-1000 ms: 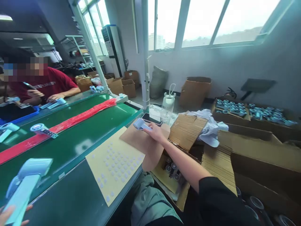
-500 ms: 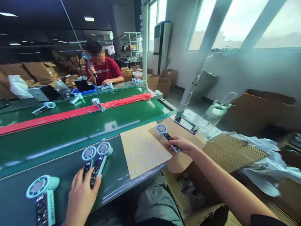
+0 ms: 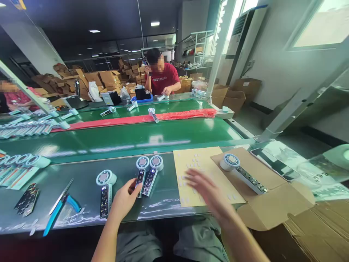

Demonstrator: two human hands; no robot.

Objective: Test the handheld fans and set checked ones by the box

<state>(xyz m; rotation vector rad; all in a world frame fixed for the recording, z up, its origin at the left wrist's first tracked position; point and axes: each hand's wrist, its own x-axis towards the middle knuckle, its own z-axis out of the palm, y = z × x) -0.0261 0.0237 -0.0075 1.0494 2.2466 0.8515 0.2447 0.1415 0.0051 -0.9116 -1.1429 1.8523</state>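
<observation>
The left hand (image 3: pixel 124 198) is resting at lower centre of the frame, its fingertips pressing on the handle ends of two handheld fans (image 3: pixel 148 173) that are lying side by side, touching, on the dark green bench (image 3: pixel 81 189); it is steadying them rather than closing around them. The right hand (image 3: pixel 208 191) is hovering open and blurred, holding nothing, over the yellow sticker sheet (image 3: pixel 203 171) just right of the pair. A third fan (image 3: pixel 105 187) is lying just left of the left hand, and a fourth fan (image 3: pixel 241 171) is sitting on the cardboard flap (image 3: pixel 272 198) at centre right, clear of both hands. Hazards are judged as follows. The sheet is overhanging the near bench edge, so a sweeping right hand is likely to drag it off or peel the wrong pad. The pair is being held at the handles only, so any sideways push may be pivoting the round heads apart. The flap is sloping over an open carton, so a knock may be sending the fourth fan sliding off. Blue-handled cutters (image 3: pixel 58 213) and tweezers (image 3: pixel 61 191) are lying at lower left, near the left forearm's path, and may be snagged. A person in a red shirt (image 3: pixel 163 78) is working at the far belt, well apart.
</observation>
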